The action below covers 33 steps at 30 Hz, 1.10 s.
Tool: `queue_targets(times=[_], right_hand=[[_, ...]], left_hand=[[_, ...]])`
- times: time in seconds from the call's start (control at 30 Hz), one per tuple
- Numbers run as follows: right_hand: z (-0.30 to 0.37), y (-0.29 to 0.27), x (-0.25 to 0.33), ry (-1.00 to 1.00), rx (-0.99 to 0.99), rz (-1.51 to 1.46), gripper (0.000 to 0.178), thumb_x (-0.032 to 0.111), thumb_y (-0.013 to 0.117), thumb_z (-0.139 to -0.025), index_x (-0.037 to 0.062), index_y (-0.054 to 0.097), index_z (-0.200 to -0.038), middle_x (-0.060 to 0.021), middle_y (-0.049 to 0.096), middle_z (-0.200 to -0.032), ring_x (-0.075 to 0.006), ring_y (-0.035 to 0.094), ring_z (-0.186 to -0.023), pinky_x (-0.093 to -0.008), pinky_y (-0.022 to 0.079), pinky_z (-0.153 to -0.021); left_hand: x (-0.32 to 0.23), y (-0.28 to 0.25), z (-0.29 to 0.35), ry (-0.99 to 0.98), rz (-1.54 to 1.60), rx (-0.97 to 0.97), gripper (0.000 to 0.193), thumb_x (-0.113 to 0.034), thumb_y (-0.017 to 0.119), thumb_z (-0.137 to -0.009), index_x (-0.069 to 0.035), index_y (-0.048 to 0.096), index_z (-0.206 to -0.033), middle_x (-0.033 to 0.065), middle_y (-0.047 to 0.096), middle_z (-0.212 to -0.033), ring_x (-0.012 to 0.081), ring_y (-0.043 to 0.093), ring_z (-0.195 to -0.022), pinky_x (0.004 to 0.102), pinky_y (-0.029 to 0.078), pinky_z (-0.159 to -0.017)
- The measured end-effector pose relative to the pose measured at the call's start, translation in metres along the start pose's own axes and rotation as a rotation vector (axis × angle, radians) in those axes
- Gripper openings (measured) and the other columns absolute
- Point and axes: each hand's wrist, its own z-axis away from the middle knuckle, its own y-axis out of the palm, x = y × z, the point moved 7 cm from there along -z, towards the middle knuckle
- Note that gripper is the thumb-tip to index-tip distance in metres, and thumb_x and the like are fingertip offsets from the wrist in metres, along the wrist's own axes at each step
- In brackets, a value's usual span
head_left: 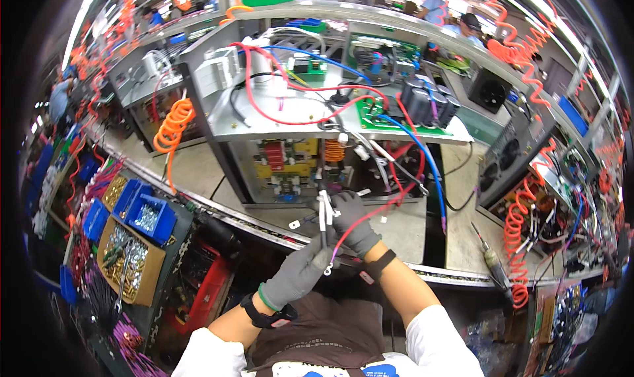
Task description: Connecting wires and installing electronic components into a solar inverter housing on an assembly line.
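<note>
My left hand (298,275), in a grey glove, is closed round the lower part of a black cable with white sleeves (324,210). Just above and to the right, my gloved right hand (353,224) is curled round the upper part of the same cable. A red wire (366,213) with a ring terminal at its end runs past my right hand to the left fingertips. Beyond my hands stands an open metal cabinet (231,152), with circuit boards, capacitors (426,103) and loose red, blue and black wires on its top plate.
A coiled orange air hose (174,125) hangs at left. Blue bins (150,220) and a cardboard box of fasteners (132,261) stand at lower left. A screwdriver-like tool (490,258) lies at right, near a second unit with fans (508,149). Other people (432,6) are far back.
</note>
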Motion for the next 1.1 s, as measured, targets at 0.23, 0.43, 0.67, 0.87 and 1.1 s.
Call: queue_targets(times=[0.23, 0.43, 0.67, 0.87, 1.1], right_hand=[[-0.017, -0.02, 0.015, -0.076, 0.052, -0.049, 0.028, 0.026, 0.064, -0.077, 0.0212, 0.062, -0.105, -0.0037, 0.061, -0.091, -0.0268, 0.055, -0.091, -0.0426, 0.041, -0.085], [-0.023, -0.003, 0.008, 0.01, 0.188, 0.05, 0.026, 0.019, 0.067, -0.07, 0.0159, 0.062, -0.095, -0.0058, 0.061, -0.091, -0.0294, 0.056, -0.089, -0.0425, 0.042, -0.083], [-0.035, -0.004, 0.004, 0.082, 0.11, -0.004, 0.033, 0.016, 0.067, -0.066, 0.0121, 0.061, -0.098, -0.0101, 0.062, -0.098, -0.0319, 0.057, -0.096, -0.0442, 0.044, -0.084], [-0.02, -0.015, -0.013, 0.17, -0.049, 0.025, 0.038, 0.022, 0.067, -0.07, 0.0085, 0.059, -0.105, -0.0132, 0.06, -0.098, -0.0367, 0.054, -0.097, -0.0463, 0.042, -0.089], [-0.017, -0.007, -0.032, 0.156, 0.119, 0.055, 0.03, 0.021, 0.065, -0.076, 0.0147, 0.061, -0.106, -0.0098, 0.062, -0.097, -0.0342, 0.056, -0.09, -0.0455, 0.043, -0.081]], left_hand=[[0.038, -0.093, 0.007, 0.044, -0.209, -0.539, 0.032, -0.021, 0.06, -0.091, 0.003, 0.061, -0.112, 0.0079, 0.067, -0.097, 0.0121, 0.062, -0.086, 0.0253, 0.05, -0.078], [0.029, -0.063, -0.02, 0.155, 0.204, -0.389, 0.042, -0.016, 0.059, -0.092, 0.004, 0.05, -0.128, 0.0091, 0.064, -0.109, 0.0149, 0.062, -0.097, 0.0263, 0.048, -0.085], [0.026, -0.062, -0.047, 0.238, 0.394, -0.56, 0.033, -0.023, 0.054, -0.097, 0.001, 0.057, -0.12, 0.0035, 0.065, -0.104, 0.0108, 0.059, -0.095, 0.0254, 0.048, -0.084], [0.05, -0.073, -0.054, 0.129, 0.435, -0.591, 0.033, -0.028, 0.061, -0.093, 0.0, 0.061, -0.112, 0.0009, 0.063, -0.093, 0.0083, 0.058, -0.082, 0.0234, 0.049, -0.076], [0.061, -0.087, -0.05, 0.126, 0.213, -0.646, 0.037, -0.029, 0.069, -0.087, -0.002, 0.062, -0.112, -0.0002, 0.062, -0.088, 0.0085, 0.058, -0.082, 0.0231, 0.048, -0.075]])
